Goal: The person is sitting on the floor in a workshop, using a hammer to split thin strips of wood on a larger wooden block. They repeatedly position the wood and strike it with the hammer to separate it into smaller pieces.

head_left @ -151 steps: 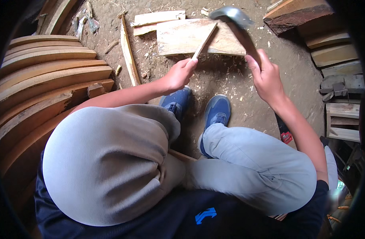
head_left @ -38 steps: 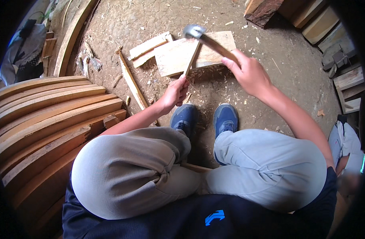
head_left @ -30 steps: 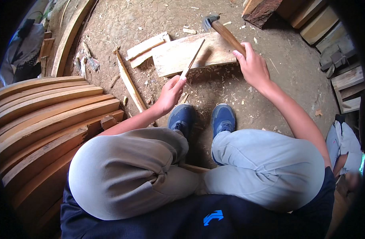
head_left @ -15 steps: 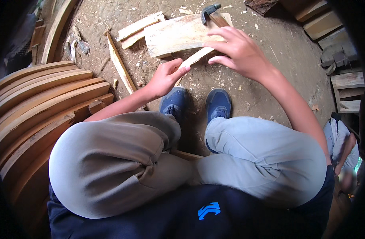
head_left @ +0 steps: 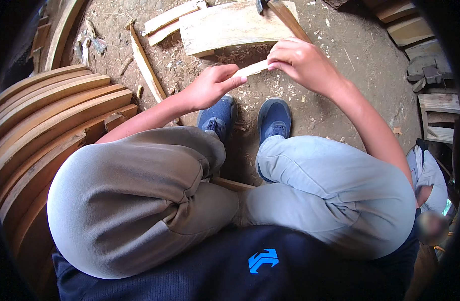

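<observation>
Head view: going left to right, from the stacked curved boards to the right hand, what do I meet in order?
Stacked curved boards → long wood strip on the ground → left hand → short wood piece held between the hands → right hand.

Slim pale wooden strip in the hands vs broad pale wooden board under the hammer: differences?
Width: the slim pale wooden strip is far narrower than the broad pale wooden board.
Support: the left hand and right hand grip the strip; neither holds the board.
Load: a wooden-handled hammer lies across the board, but not on the strip.
Shared: both are pale, bare wood.
</observation>
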Available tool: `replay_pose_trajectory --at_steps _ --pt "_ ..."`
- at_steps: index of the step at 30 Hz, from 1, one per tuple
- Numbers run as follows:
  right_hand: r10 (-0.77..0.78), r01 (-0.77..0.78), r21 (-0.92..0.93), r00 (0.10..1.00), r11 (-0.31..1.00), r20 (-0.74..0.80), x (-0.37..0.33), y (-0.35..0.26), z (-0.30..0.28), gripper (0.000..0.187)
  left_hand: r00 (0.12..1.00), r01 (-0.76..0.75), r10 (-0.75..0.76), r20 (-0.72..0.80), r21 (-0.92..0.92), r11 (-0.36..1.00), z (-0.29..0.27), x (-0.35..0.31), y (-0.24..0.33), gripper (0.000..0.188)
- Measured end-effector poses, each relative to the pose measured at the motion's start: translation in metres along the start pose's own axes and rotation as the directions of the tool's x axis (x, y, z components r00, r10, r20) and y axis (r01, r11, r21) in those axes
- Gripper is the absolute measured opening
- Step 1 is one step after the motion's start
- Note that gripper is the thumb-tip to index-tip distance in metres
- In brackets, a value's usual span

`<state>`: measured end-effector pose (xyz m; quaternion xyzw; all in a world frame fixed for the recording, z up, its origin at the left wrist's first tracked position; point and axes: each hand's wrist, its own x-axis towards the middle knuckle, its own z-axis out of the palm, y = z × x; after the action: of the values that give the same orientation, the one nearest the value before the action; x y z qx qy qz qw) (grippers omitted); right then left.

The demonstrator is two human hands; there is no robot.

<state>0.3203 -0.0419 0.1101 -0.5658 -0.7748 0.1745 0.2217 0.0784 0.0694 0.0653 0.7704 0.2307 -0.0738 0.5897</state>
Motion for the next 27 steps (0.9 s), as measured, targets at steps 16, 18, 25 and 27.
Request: replay_pose_trajectory --at_steps 16,18,25,27 --pt "-0.103 0.098 -0.098 0.994 0.99 -0.045 -0.007 -0.01 0.01 0.014 0.991 0.113 -0.102 0.085 -0.141 0.984 -0.003 -0.001 0.009 0.044" --pt "-0.088 0.085 -0.053 0.995 0.995 -0.053 -0.007 -0.01 0.012 0.012 0.994 0.086 -0.079 0.077 -0.092 0.992 -0.004 -0.001 0.01 0.044" --pt "0.018 -0.014 0.09 0.999 0.996 -0.044 -0.007 -0.014 0.011 0.011 0.995 0.07 -0.069 0.07 -0.013 0.997 -0.005 0.003 0.009 0.047" --pt "0.039 -0.034 0.148 0.999 0.988 -0.03 -0.007 -0.012 0.01 0.011 0.995 0.06 -0.06 0.079 -0.005 0.998 -0.008 0.002 0.013 0.047"
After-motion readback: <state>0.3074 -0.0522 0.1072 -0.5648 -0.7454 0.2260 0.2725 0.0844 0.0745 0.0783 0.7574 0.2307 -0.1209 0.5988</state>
